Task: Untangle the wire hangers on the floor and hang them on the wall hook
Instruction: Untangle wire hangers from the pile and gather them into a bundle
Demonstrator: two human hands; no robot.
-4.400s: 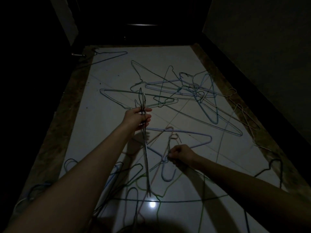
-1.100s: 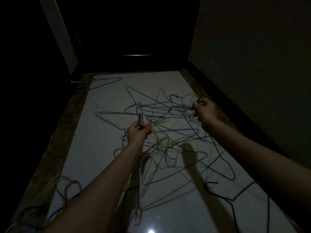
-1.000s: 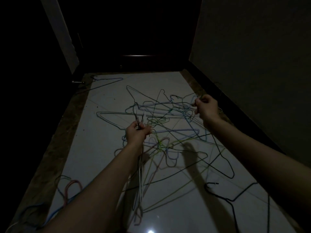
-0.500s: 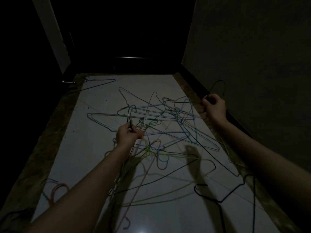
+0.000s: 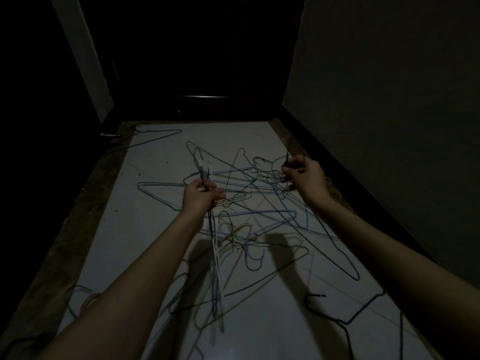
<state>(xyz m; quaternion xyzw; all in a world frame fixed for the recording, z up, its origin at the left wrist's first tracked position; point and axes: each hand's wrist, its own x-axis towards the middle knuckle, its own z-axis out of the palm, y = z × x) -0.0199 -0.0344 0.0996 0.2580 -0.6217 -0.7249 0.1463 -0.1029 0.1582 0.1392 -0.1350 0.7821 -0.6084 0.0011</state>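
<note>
Step in hand: collecting. Left hand (image 5: 201, 197) grips a bundle of thin coloured wire hangers (image 5: 214, 255) by their necks, fingers curled round them; the bundle hangs edge-on below the fist. Right hand (image 5: 304, 178) pinches the hook of a dark wire hanger (image 5: 337, 253), whose frame trails back along the pale glossy floor tiles (image 5: 155, 229). The tangled heap of blue, green and pink wire hangers (image 5: 246, 198) lies on the floor between and beyond the hands. Wall hook not in view.

Next move, as judged: lift the dark hanger clear of crossing wires, then pass its hook into the left fist. Snagging likely; light too dim to confirm it is free.
</note>
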